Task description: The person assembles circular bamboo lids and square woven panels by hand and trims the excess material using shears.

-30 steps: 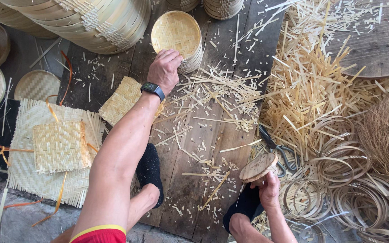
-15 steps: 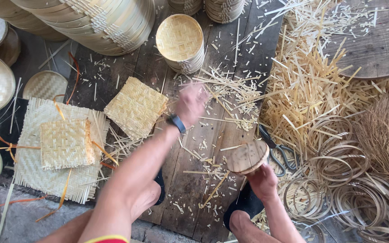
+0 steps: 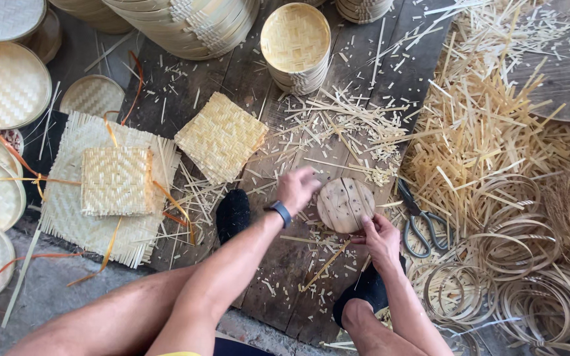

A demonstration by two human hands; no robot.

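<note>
The left hand [image 3: 296,189] has drawn back from the woven square mat [image 3: 221,135], now left lying on the plank floor [image 3: 357,86], and hovers loosely curled and empty just left of the round wooden disc [image 3: 345,204]. The right hand [image 3: 381,238] grips that disc by its lower right edge, holding it low over the planks near the scissors [image 3: 417,221]. A stack of round woven lids [image 3: 295,43] stands beyond, well apart.
</note>
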